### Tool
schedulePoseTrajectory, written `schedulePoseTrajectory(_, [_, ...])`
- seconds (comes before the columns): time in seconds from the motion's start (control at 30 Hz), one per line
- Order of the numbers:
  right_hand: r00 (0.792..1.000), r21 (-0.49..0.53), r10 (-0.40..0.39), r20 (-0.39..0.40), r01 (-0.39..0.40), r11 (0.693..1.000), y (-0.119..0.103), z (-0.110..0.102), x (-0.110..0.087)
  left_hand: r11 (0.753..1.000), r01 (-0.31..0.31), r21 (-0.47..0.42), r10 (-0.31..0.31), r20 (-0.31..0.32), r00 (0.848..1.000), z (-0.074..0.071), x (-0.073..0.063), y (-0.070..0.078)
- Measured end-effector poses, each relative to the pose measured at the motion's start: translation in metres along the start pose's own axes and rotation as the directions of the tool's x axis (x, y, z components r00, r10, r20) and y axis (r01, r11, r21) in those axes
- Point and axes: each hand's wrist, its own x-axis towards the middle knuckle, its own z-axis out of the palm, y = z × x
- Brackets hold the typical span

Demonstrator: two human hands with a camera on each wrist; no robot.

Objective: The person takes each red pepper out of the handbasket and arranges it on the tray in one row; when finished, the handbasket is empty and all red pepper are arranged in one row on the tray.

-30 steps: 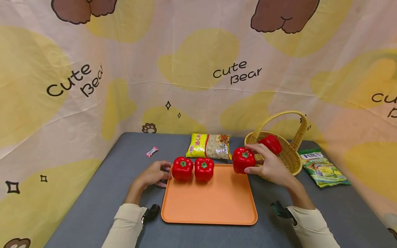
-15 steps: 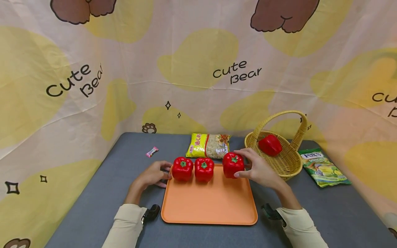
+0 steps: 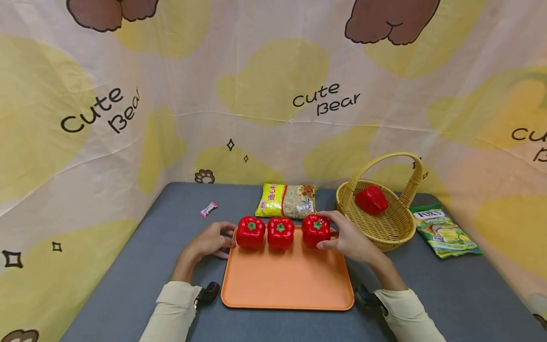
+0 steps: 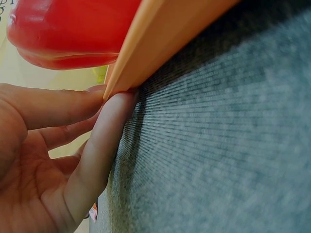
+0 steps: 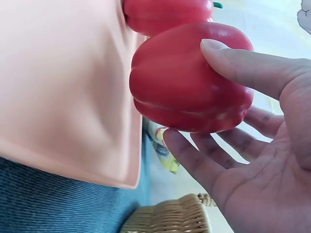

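Observation:
An orange tray (image 3: pixel 286 280) lies on the grey table with two red bell peppers at its far side, a left one (image 3: pixel 250 233) and a middle one (image 3: pixel 280 234). To their right, my right hand (image 3: pixel 352 241) holds a third red bell pepper (image 3: pixel 315 232) over the tray's far right corner. In the right wrist view the thumb lies on this pepper (image 5: pixel 187 77) and the fingers reach around its other side. My left hand (image 3: pixel 210 240) pinches the tray's left rim between thumb and finger, as the tray edge (image 4: pixel 129 63) in the left wrist view shows.
A yellow wicker basket (image 3: pixel 386 230) with another red bell pepper (image 3: pixel 372 200) inside stands right of the tray. Behind the tray lies a pasta bag (image 3: pixel 286 201). A green FOX'S packet (image 3: pixel 446 232) is at the right, a small wrapped candy (image 3: pixel 208 209) at the left.
My right hand has carried its bell pepper leftward from beside the basket and lowered it over the tray, close to the middle pepper. The left hand has stayed at the tray rim.

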Motion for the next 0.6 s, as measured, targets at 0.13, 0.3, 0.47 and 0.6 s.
schedulePoseTrajectory(0.13, [1.0,0.004,0.01,0.013,-0.01,1.0,0.0017,0.002,0.0003,1.0,-0.004,0.01,0.004,-0.001,1.0,-0.0005,0.0007,-0.0007])
schedulePoseTrajectory(0.3, [0.999,-0.015,0.03,0.015,-0.029,0.999,0.0015,0.0035,0.0006,1.0,-0.014,0.014,0.014,0.003,1.0,-0.0015,0.0007,-0.0014])
schedulePoseTrajectory(0.47, [0.999,-0.003,0.031,0.02,-0.031,1.0,0.003,0.0052,0.0007,1.0,-0.017,0.018,0.017,0.006,1.0,-0.002,-0.0001,-0.0004])
schedulePoseTrajectory(0.6, [1.0,-0.013,0.024,0.017,-0.024,1.0,0.0042,0.0067,0.0008,1.0,-0.013,0.008,0.013,0.011,1.0,-0.0016,-0.0006,0.0003])
